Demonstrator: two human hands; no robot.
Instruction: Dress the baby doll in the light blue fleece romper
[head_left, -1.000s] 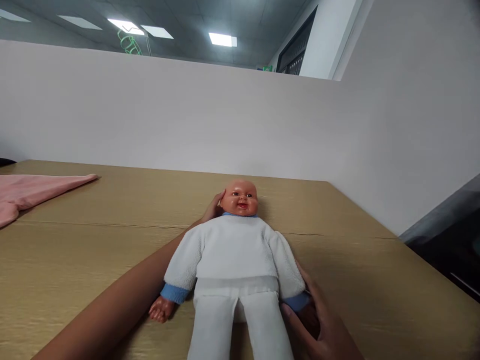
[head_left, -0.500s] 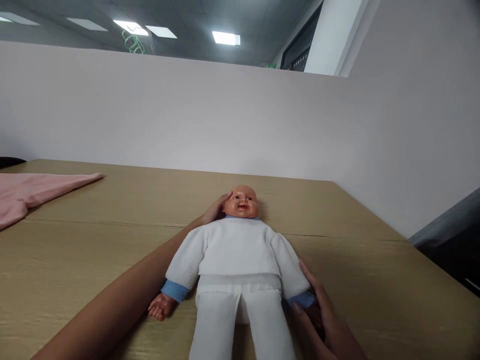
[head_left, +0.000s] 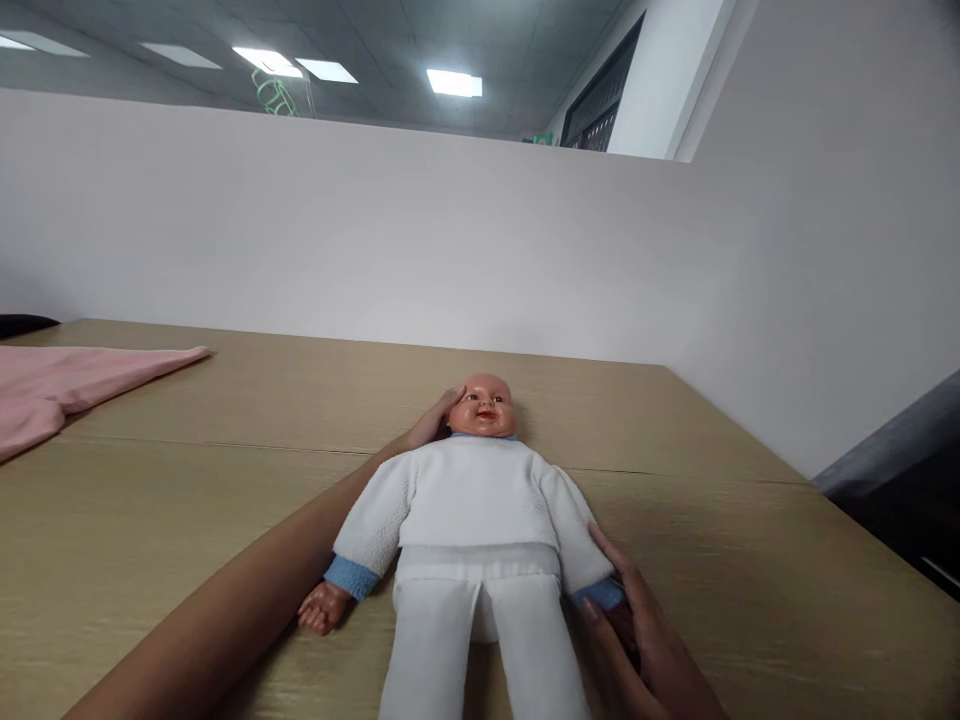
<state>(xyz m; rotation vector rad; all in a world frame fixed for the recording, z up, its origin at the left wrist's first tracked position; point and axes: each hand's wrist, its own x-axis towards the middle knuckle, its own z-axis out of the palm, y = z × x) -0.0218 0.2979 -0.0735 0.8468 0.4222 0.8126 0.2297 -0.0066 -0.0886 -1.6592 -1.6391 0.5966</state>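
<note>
A baby doll [head_left: 480,490] lies on its back on the table, dressed in a white fleece top with blue cuffs and collar, and white trousers. Its head points to the far side; its feet are out of view. My left hand [head_left: 436,418] cups the side of the doll's head, thumb near the brow, with the other fingers hidden behind it. Around the doll's cuffed forearm on the right, my right hand [head_left: 637,620] is closed, thumb on the inner side and a finger along the outside of the sleeve. The doll's other arm rests across my left forearm.
The wooden table [head_left: 735,560] has a seam running across it. Pink cloth [head_left: 82,385] lies at its left side. A pale partition wall [head_left: 337,230] rises behind the table, and a dark object [head_left: 900,520] stands beyond the right edge.
The view has shifted very slightly. Both hands keep their places on the doll, and the doll lies as before.
</note>
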